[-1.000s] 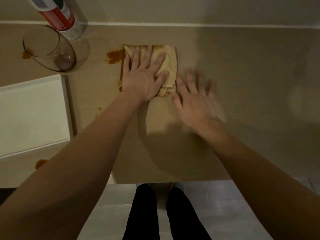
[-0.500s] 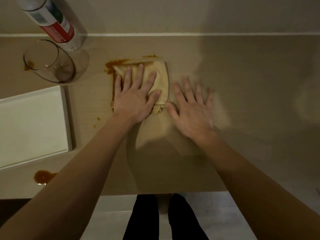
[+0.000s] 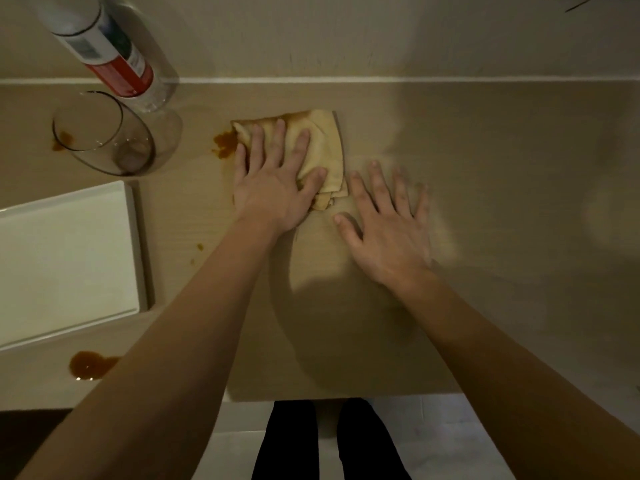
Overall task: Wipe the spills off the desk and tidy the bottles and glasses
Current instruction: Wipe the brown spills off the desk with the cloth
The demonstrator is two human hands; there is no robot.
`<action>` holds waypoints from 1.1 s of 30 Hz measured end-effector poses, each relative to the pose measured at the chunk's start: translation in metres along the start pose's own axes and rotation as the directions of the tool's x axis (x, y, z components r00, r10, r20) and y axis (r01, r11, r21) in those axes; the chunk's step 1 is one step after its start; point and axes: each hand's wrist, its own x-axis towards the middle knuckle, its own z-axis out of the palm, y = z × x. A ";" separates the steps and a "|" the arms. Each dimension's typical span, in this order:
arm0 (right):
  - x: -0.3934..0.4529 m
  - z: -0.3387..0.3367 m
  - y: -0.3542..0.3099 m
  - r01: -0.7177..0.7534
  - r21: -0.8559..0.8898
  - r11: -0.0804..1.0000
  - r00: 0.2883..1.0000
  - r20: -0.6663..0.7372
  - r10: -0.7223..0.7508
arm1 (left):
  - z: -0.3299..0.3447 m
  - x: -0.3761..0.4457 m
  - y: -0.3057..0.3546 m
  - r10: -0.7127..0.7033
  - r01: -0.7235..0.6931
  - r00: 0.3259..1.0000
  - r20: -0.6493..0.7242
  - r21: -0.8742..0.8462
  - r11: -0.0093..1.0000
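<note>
My left hand (image 3: 273, 178) presses flat, fingers spread, on a folded yellow cloth (image 3: 318, 140) stained brown along its far edge. A brown spill (image 3: 224, 144) lies just left of the cloth. My right hand (image 3: 388, 223) rests flat on the bare desk (image 3: 485, 202) right of the cloth, holding nothing. A clear empty glass (image 3: 104, 136) stands at the back left, with a small brown stain (image 3: 62, 140) beside it. Behind it stands a clear bottle (image 3: 114, 57) with a red and white label. A larger brown puddle (image 3: 88, 365) sits near the front left edge.
A white rectangular tray (image 3: 65, 258) lies on the left of the desk. Small brown drops (image 3: 199, 249) dot the surface beside my left forearm. The wall (image 3: 381, 36) runs along the desk's back. The desk's front edge is close to my legs (image 3: 329, 441).
My left hand has slid the cloth toward me and then back up over the spill, which is smaller now. My right hand stays flat beside it. The view has shifted downward.
</note>
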 end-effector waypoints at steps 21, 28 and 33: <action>0.004 0.004 0.000 -0.009 -0.042 0.999 1.000 -0.002 0.009 | -0.007 0.004 -0.023 0.007 -0.007 1.000 -0.007 -0.027 1.000; 0.002 0.000 -0.001 -0.004 -0.051 0.999 1.000 0.012 0.004 | -0.010 0.019 -0.013 0.041 -0.043 0.998 0.051 0.041 0.998; 0.002 -0.001 0.000 -0.011 -0.038 0.999 1.000 0.011 0.012 | -0.022 0.048 -0.054 0.024 -0.025 0.997 0.077 0.012 1.000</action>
